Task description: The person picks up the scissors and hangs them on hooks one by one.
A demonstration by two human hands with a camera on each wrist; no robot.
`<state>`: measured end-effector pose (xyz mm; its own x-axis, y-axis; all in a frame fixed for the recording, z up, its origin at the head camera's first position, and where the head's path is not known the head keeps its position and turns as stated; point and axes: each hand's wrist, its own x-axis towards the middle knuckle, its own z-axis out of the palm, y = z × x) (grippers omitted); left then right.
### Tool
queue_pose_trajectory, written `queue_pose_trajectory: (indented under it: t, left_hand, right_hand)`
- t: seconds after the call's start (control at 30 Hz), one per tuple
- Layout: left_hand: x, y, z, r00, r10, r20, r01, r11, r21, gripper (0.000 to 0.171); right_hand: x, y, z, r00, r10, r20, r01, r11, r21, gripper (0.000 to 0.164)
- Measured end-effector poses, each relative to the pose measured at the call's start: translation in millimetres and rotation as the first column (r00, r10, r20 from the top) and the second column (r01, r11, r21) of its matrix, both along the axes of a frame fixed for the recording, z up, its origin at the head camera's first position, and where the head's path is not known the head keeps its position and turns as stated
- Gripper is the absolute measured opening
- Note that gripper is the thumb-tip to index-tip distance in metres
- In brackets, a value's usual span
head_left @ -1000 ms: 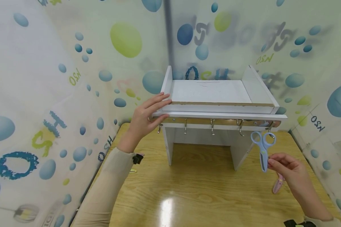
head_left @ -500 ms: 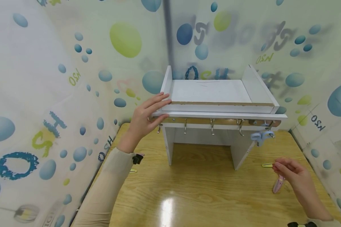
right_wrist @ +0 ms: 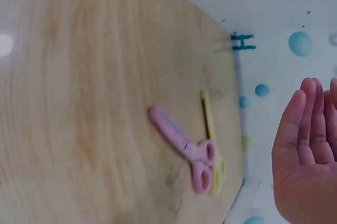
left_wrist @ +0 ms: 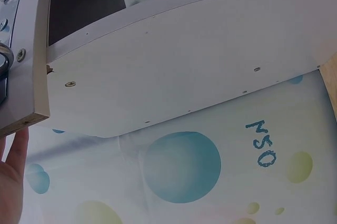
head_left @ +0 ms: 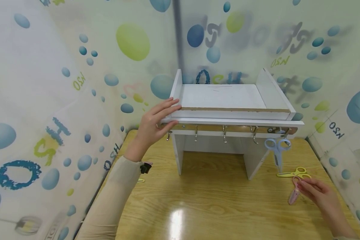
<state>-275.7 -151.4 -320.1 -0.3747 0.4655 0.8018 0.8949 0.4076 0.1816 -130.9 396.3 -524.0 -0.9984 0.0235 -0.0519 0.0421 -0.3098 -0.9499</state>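
A white wooden shelf (head_left: 222, 96) with a row of metal hooks (head_left: 224, 136) stands on the table. My left hand (head_left: 153, 125) holds its left front end, fingers on top and thumb below. From the rightmost hook hang blue scissors (head_left: 278, 152), points down. Pink scissors (head_left: 293, 196) lie on the table at the right, overlapping yellow scissors (head_left: 287, 174). My right hand (head_left: 321, 196) hovers beside the pink handles in the head view. In the right wrist view this hand (right_wrist: 310, 150) is apart from the pink scissors (right_wrist: 174, 132), its fingers loosely bent and holding nothing.
The wooden table (head_left: 210, 203) extends under the shelf. Part of a yellow-green item (head_left: 140, 181) shows behind my left wrist. Patterned sheets (head_left: 132, 76) enclose the table at the back and both sides.
My right hand has let go of the blue scissors, which swung on the hook and now hang down. It has moved down toward the pink scissors. My left hand has stayed put.
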Motion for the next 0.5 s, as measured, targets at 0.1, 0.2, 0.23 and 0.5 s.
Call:
queue_pose_trajectory:
  t: [0.1,0.2,0.23,0.5]
  left_hand:
    - [0.3,0.2,0.2,1.0,-0.001,-0.001,0.001,1.0,0.004,0.049]
    - [0.2,0.2,0.1,1.0,-0.003,-0.003,0.003,1.0,0.008,0.05]
    - [0.2,0.3,0.0,1.0,-0.004,-0.003,0.004,1.0,0.008,0.05]
    - [0.5,0.3,-0.1,1.0,-0.002,0.005,0.002,1.0,0.007,0.05]
  right_hand:
    - [2.9,10.2,-8.1,0.998,-0.006,0.056,0.006,1.0,-0.006,0.027]
    - [6.4,19.0,-15.2,0.994,-0.014,0.109,0.014,1.0,0.002,0.028]
    - [7.8,21.5,-17.1,0.991,-0.016,0.131,0.015,1.0,0.013,0.028]
    - [10.4,35.5,-29.5,0.958,-0.065,0.279,0.034,0.993,0.117,0.028]
